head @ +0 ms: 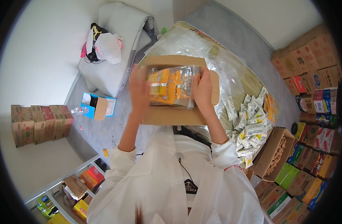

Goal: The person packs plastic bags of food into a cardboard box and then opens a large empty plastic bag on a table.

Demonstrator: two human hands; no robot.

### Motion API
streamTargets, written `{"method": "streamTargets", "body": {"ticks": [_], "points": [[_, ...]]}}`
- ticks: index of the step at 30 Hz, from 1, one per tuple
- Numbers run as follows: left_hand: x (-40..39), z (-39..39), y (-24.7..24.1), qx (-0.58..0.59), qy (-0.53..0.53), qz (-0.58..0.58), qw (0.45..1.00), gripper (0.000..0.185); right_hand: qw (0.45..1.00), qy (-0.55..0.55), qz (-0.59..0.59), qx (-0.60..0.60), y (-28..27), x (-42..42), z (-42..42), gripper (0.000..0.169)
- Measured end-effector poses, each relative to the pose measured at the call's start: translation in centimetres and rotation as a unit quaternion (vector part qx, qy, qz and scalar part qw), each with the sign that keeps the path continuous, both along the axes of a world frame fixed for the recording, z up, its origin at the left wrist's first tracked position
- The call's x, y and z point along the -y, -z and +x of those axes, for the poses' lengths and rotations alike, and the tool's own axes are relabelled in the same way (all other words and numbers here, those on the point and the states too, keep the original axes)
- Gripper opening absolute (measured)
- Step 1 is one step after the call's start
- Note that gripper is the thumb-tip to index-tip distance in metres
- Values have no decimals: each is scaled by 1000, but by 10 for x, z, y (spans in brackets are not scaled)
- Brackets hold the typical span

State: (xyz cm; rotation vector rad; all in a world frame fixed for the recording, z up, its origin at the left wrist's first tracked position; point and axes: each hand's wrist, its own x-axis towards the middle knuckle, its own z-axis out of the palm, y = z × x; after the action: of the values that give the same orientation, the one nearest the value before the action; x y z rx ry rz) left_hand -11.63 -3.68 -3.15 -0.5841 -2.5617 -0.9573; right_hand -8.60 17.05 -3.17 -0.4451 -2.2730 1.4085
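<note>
In front of me stands a cardboard box [173, 116] with its flaps spread. At its mouth lies a clear zip bag [187, 89] holding several orange packets [162, 86]. My left hand [140, 89] is motion-blurred at the left side of the box and bag; its grip is unclear. On the other side, my right hand [203, 92] has its fingers curled at the bag's right edge, inside the box's right flap. Box walls and both hands hide the bag's lower part and ends.
The table [251, 75] carries clear plastic bags [185, 42] behind the box and a heap of white sachets [251, 126] at right. Beside it, an open carton [274, 154] holds round brown items. Stacked boxes [305, 179] line the right; a folded mattress [115, 72] lies at left.
</note>
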Motion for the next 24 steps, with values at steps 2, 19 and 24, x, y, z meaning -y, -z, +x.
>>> {"method": "streamTargets", "body": {"ticks": [2,19,24], "points": [[-13,20,14,52,42,-134,989,44,984,-37,171,-27,4,6,9,41],[-18,-9,43,74,109,-177,975,52,901,-211,378,24,28,46,-4,45],[-19,-10,46,90,111,-169,975,52,898,-201,391,26,36,47,-4,46]]}}
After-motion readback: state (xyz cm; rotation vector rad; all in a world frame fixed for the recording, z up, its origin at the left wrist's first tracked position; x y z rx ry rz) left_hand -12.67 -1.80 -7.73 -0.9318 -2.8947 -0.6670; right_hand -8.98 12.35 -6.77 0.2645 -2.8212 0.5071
